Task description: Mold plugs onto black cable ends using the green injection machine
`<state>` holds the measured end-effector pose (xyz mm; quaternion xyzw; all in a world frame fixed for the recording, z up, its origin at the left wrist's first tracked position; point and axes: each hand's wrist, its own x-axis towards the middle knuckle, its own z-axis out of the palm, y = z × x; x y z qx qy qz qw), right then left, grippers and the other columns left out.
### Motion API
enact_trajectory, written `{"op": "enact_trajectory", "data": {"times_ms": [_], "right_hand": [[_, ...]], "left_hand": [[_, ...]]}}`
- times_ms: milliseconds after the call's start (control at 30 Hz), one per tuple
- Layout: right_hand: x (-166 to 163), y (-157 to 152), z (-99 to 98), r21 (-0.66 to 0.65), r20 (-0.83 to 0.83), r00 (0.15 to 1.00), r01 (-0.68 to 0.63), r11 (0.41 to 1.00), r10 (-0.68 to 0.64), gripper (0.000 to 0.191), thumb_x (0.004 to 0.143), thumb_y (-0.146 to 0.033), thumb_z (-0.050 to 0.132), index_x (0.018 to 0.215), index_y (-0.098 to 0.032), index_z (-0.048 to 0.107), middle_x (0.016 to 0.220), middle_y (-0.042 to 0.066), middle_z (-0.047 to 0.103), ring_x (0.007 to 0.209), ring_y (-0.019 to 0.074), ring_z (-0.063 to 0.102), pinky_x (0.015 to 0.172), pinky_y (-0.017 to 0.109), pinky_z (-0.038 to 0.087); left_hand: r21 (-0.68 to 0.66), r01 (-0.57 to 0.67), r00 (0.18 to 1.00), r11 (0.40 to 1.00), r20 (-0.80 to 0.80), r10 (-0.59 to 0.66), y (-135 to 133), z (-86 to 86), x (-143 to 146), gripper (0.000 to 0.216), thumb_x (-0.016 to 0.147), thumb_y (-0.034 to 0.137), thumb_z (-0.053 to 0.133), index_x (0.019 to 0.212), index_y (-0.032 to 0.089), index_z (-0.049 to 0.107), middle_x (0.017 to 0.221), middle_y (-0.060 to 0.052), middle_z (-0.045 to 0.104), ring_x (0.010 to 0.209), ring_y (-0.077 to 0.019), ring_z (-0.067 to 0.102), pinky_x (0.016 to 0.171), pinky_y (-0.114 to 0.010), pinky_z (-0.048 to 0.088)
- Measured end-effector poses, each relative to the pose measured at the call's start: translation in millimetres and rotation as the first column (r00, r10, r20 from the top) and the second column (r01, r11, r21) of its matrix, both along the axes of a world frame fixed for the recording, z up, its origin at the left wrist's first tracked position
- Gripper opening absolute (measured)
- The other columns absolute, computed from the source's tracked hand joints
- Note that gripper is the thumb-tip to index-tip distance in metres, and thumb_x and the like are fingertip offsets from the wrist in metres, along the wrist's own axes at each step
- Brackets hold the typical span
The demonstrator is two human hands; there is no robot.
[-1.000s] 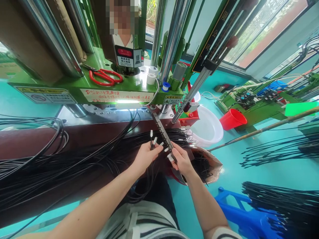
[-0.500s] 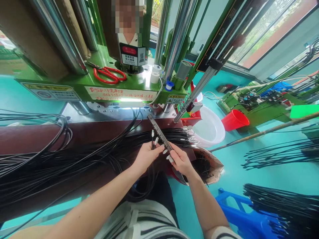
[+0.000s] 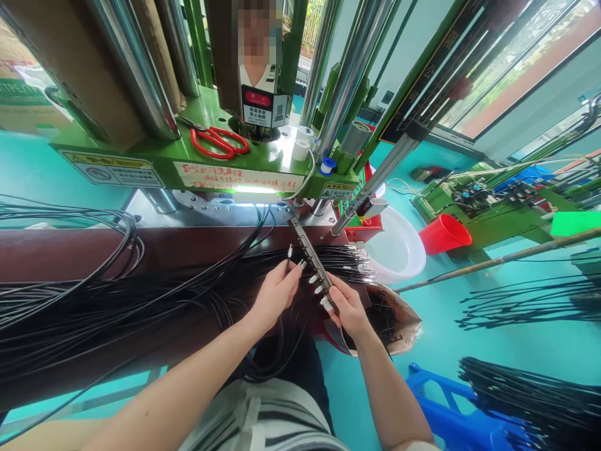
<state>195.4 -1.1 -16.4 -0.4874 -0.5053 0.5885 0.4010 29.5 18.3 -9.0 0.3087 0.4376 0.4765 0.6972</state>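
My right hand (image 3: 348, 307) is closed around the lower end of a long, narrow metal bar (image 3: 307, 250) with notches along it. The bar slants up and away toward the press. Several silvery cable connectors (image 3: 319, 289) sit along its lower half, near my right fingers. Just left of the bar, my left hand (image 3: 275, 294) pinches black cables whose metal connector ends (image 3: 290, 252) stick up past the fingertips. One of these ends points at the bar's edge; whether it touches cannot be seen. The cables hang below my left hand toward my lap.
A green press (image 3: 159, 169) stands ahead, with red-handled scissors (image 3: 218, 143) on it. Black cables (image 3: 164, 300) cover the brown bench's left. To the right are a white tub (image 3: 399, 250), a red bucket (image 3: 445, 234), a lined bin (image 3: 404, 319) and a blue stool (image 3: 451, 407).
My left hand has drawn slightly back from the bar, its thumb no longer over it. More of the connectors on the bar now show. The view has shifted a little.
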Motion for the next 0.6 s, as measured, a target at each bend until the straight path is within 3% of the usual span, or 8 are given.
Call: {"op": "enact_trajectory", "data": {"times_ms": [333, 500, 600], "right_hand": [[3, 3, -2.0, 0.001, 0.06, 0.993, -0.1, 0.995, 0.1, 0.046, 0.085, -0.04, 0.047, 0.126, -0.018, 0.047, 0.058, -0.003, 0.049, 0.035, 0.002, 0.032, 0.029, 0.015, 0.026], [3, 2, -3.3, -0.003, 0.112, 0.985, -0.13, 0.991, 0.13, 0.047, 0.085, -0.04, 0.048, 0.126, -0.019, 0.046, 0.064, 0.0, 0.052, 0.04, 0.003, 0.036, 0.032, 0.015, 0.031], [2, 0, -1.8, -0.021, 0.041, 0.995, -0.085, 0.996, 0.086, 0.046, 0.083, -0.041, 0.049, 0.124, -0.019, 0.049, 0.063, -0.001, 0.051, 0.038, 0.0025, 0.034, 0.03, 0.015, 0.027]], "left_hand": [[-0.07, -0.014, 0.998, 0.997, -0.063, 0.01, 5, -4.3, -3, 0.03, 0.066, 0.041, 0.062, 0.065, 0.017, 0.046, 0.036, 0.013, 0.026, 0.03, -0.001, 0.017, 0.031, -0.015, 0.012], [0.024, -0.022, 0.988, 0.999, -0.153, 0.025, 5, -6.5, -6, 0.029, 0.071, 0.042, 0.057, 0.064, 0.017, 0.046, 0.039, 0.011, 0.027, 0.031, -0.0021, 0.021, 0.031, -0.016, 0.016], [0.156, -0.047, 0.959, 0.987, -0.268, 0.088, 6, -3.6, -13, 0.033, 0.077, 0.047, 0.048, 0.064, 0.016, 0.048, 0.047, 0.005, 0.039, 0.039, -0.0048, 0.035, 0.034, -0.016, 0.025]]}}
